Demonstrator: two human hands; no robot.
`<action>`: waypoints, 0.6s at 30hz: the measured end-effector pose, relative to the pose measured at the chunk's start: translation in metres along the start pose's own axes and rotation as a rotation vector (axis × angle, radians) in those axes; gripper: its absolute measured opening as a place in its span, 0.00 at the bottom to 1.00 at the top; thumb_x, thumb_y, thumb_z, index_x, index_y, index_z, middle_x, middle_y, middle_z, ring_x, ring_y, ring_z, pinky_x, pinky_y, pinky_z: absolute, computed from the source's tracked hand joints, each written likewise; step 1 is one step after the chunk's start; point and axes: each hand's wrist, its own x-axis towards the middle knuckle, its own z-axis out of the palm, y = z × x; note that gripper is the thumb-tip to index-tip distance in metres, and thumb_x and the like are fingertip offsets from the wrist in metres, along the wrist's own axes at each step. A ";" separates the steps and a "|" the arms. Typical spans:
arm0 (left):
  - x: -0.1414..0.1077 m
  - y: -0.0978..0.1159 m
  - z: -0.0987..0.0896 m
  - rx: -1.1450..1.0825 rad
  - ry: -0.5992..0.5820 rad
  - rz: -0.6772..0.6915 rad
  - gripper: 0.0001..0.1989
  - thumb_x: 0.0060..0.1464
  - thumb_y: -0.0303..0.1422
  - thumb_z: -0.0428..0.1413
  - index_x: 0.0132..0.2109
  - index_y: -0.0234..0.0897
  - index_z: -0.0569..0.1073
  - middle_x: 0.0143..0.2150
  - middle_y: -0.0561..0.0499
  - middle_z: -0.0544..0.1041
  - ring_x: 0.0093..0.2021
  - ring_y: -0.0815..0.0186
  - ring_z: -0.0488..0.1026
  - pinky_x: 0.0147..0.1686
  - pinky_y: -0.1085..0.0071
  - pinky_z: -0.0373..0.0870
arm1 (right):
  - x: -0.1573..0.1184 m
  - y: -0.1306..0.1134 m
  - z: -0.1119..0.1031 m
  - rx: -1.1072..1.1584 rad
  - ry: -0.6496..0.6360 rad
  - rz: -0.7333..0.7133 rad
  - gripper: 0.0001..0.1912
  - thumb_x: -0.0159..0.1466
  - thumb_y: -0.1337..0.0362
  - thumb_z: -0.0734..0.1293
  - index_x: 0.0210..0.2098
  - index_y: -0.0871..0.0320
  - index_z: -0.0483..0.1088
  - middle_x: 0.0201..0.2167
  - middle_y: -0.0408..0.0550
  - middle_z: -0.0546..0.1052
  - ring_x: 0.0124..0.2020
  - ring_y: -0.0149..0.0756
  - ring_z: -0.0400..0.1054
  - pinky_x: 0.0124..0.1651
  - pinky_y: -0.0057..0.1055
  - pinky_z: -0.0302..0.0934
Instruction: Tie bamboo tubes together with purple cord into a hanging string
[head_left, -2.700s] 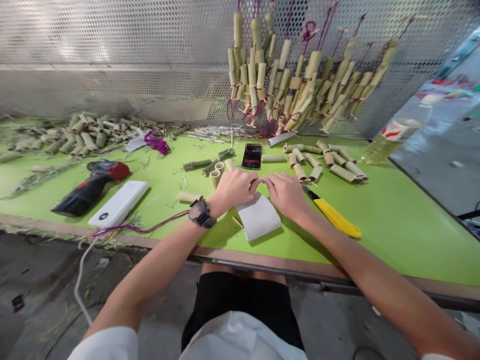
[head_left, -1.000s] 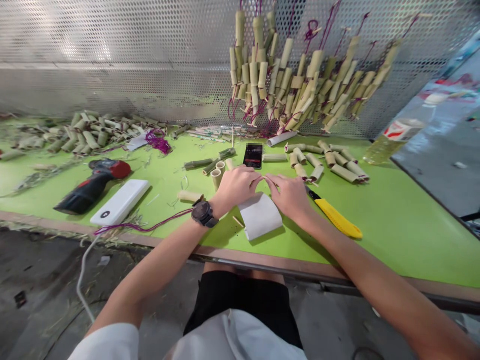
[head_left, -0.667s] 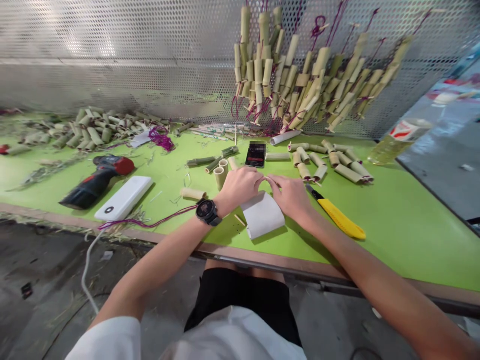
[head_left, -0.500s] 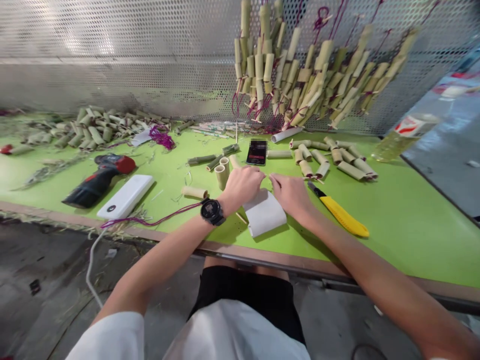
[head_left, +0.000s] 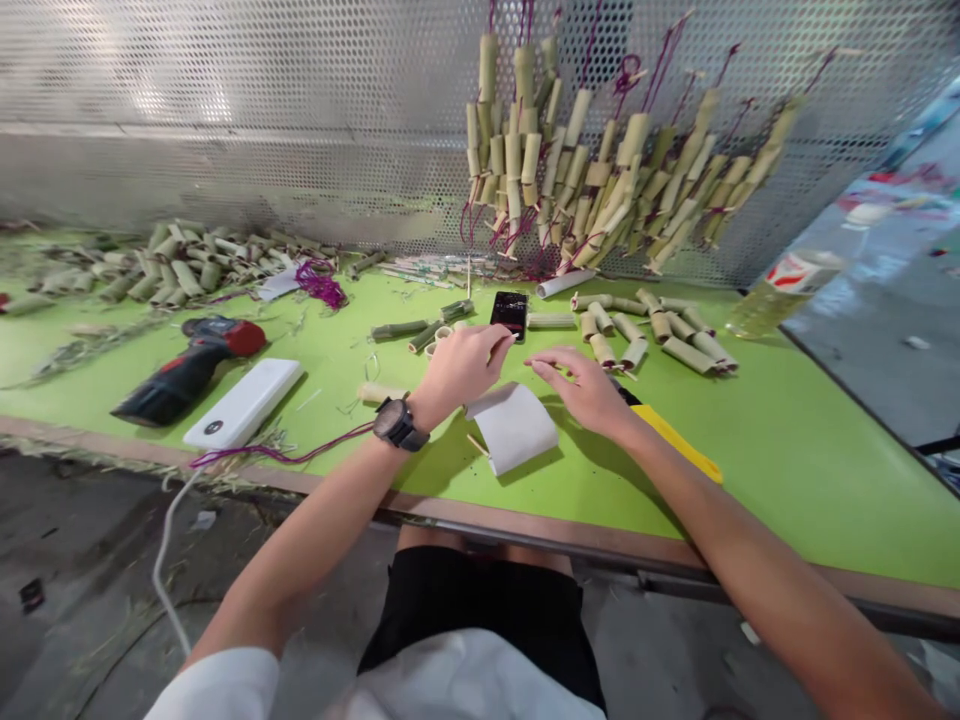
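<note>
– What lies on the green table [head_left: 787, 450]?
– A curled white paper sheet [head_left: 514, 428], at 6 o'clock from my hands.
– And the hands?
– My left hand [head_left: 459, 366] has its fingers curled; what they grip, I cannot tell. My right hand [head_left: 581, 385] is spread, empty.

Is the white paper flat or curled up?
Curled at its near end: the white paper sheet rolls over there and lies on the green table.

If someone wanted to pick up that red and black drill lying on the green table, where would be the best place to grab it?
Probably the black handle end of the drill. It lies flat on the table, red end toward the wall and handle pointing at the near edge, so a hand coming from the near left side meets it first. The white power bank lies close beside it, so come down from above.
</note>
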 end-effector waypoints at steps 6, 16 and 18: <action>0.001 -0.003 -0.013 0.034 -0.029 -0.067 0.20 0.75 0.38 0.43 0.42 0.35 0.76 0.29 0.47 0.77 0.26 0.65 0.69 0.29 0.68 0.60 | -0.002 -0.002 -0.015 0.104 -0.175 0.096 0.20 0.74 0.48 0.62 0.48 0.54 0.78 0.47 0.51 0.83 0.49 0.44 0.76 0.53 0.41 0.67; -0.010 -0.003 -0.032 0.327 -0.202 0.343 0.21 0.75 0.31 0.37 0.48 0.31 0.75 0.36 0.41 0.76 0.28 0.63 0.67 0.31 0.65 0.58 | -0.008 -0.012 -0.015 0.168 -0.409 0.089 0.22 0.73 0.45 0.62 0.49 0.53 0.79 0.42 0.48 0.82 0.41 0.40 0.74 0.46 0.37 0.67; -0.011 0.001 -0.029 0.301 -0.217 0.384 0.21 0.75 0.33 0.38 0.50 0.32 0.75 0.38 0.41 0.77 0.28 0.63 0.66 0.31 0.65 0.57 | -0.009 -0.012 -0.011 0.190 -0.399 0.080 0.22 0.73 0.46 0.63 0.48 0.53 0.80 0.42 0.48 0.82 0.42 0.41 0.74 0.47 0.38 0.67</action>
